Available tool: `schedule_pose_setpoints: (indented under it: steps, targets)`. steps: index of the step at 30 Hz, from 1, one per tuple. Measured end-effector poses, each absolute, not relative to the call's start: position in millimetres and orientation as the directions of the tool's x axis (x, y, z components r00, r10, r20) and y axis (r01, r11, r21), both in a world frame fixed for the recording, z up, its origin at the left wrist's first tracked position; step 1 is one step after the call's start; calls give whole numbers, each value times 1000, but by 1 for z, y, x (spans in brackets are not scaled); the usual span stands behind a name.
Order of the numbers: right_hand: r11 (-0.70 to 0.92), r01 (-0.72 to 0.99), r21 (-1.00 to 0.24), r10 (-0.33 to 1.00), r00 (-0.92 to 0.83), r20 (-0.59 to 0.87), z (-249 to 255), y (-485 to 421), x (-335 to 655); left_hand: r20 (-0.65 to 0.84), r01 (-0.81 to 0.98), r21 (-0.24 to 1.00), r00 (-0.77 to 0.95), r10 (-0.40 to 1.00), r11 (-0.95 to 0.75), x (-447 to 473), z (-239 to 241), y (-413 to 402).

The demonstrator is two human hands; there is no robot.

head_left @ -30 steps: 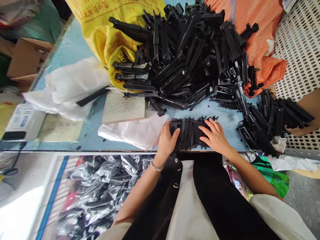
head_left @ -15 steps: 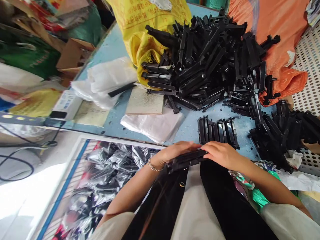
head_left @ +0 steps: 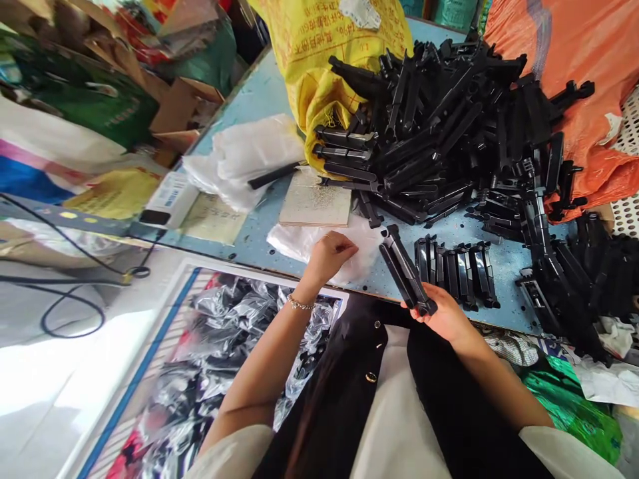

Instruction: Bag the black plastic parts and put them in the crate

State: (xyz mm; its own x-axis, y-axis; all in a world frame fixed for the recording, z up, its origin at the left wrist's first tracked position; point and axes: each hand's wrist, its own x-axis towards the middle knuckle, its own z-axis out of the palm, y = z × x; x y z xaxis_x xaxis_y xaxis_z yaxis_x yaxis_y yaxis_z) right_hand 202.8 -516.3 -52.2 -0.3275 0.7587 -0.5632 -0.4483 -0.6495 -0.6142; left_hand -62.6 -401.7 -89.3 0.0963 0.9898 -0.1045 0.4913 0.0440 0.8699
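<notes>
My right hand (head_left: 442,316) grips the lower end of a pair of long black plastic parts (head_left: 404,269), which lie side by side and tilt up to the left. Over a stack of clear plastic bags (head_left: 294,238) is my left hand (head_left: 329,256), its fingers curled into a pinch. Whether a bag is caught between those fingertips is hidden. Just right of the held parts, several like black parts (head_left: 462,269) lie in a neat row on the blue table (head_left: 249,243).
A large heap of black parts (head_left: 439,126) spills between a yellow sack (head_left: 344,40) and an orange sack (head_left: 589,53). A cardboard square (head_left: 317,199) rests by the bags. Below the table edge at left, a crate (head_left: 134,372) holds bagged black items.
My left hand has let go of the black parts and moved up and left to the plastic bags. My right hand now holds the parts alone, turned more upright.
</notes>
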Motion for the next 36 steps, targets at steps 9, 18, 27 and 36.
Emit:
schedule_pose_setpoints:
  steps: [9,18,27,36]
  targets:
    - [-671,-561,-485,720,-337,-606,-78,-510,170,42,530,843,105,994,-91,-63,-87,-412]
    - [-681,-522,-514,714,-316,-625,-74,-501,159,86,608,773,181,980,-180,-72,-89,-406]
    - [-679,-530,-508,714,-317,-624,-74,-501,157,-134,415,904,57,989,99,-76,-86,-414]
    - [-699,-566,-436,681,-344,-646,-77,-499,156,108,642,742,173,979,-195,-74,-90,-411]
